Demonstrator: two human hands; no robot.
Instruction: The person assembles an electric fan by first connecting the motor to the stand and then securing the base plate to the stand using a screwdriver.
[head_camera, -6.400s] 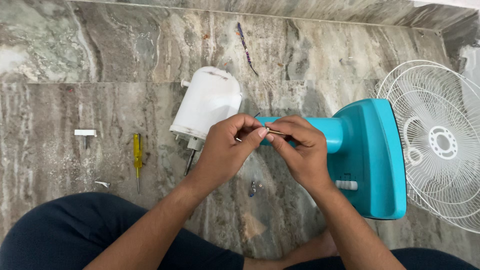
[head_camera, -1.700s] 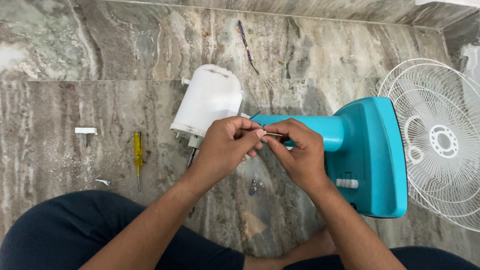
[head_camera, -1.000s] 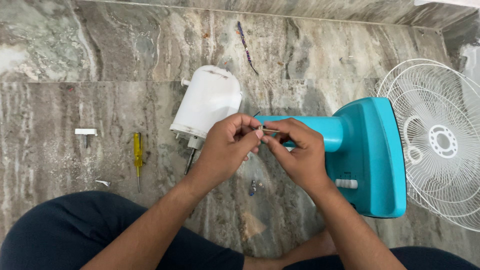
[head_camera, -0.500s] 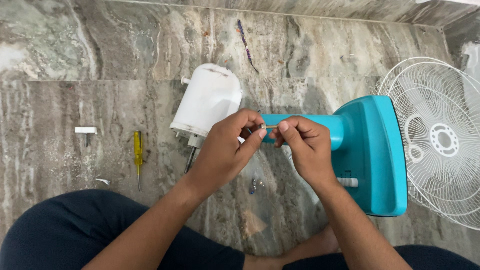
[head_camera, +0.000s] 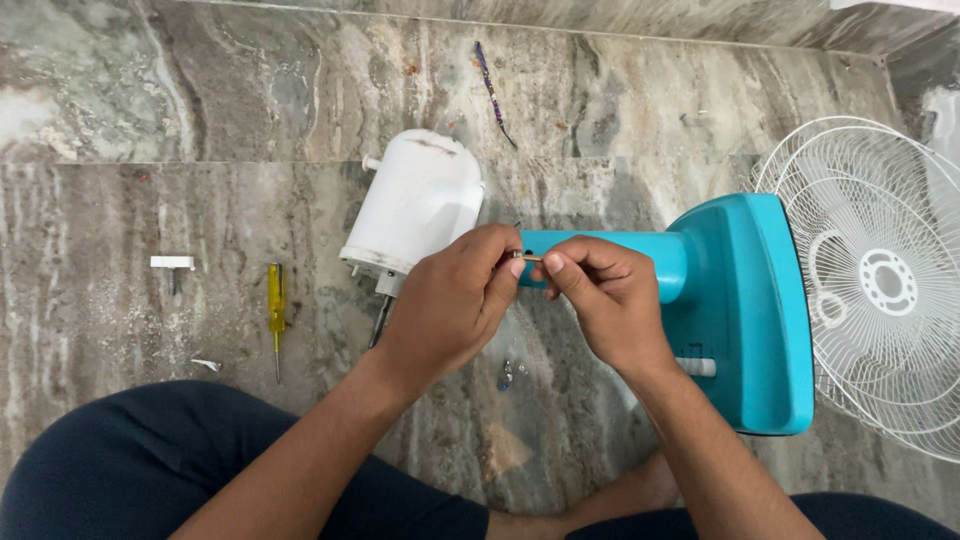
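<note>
From my head camera, looking down at the marble floor (head_camera: 620, 110) where I sit, my left hand (head_camera: 450, 305) and my right hand (head_camera: 610, 305) meet in front of me, just above the floor. Between them I hold a small thin metal pin (head_camera: 528, 257), brassy in colour, lying roughly level; my left thumb and forefinger are pinched shut on its left end and my right thumb and forefinger are pinched shut on its right end, the other fingers of both hands curled in. The pin is too small for me to tell more of its shape. It sits right in front of the neck of the teal fan stand (head_camera: 740, 310), which lies on its side on the floor, its wide base to my right, partly behind my right hand. At the far right a white wire fan guard (head_camera: 880, 290) rests just beside that base. Behind my left hand lies the white motor housing (head_camera: 415, 205), tilted, with a dark shaft (head_camera: 379, 322) sticking out of its near end toward me. Below my hands a few small screws (head_camera: 508, 373) lie on the floor. Well to my left are a yellow-handled screwdriver (head_camera: 275, 310), a small white plastic piece (head_camera: 172, 264) and a tiny white scrap (head_camera: 206, 364). Farther away lies a thin purple strip (head_camera: 492, 92). My dark trousers (head_camera: 120, 470) fill the near edge.
</note>
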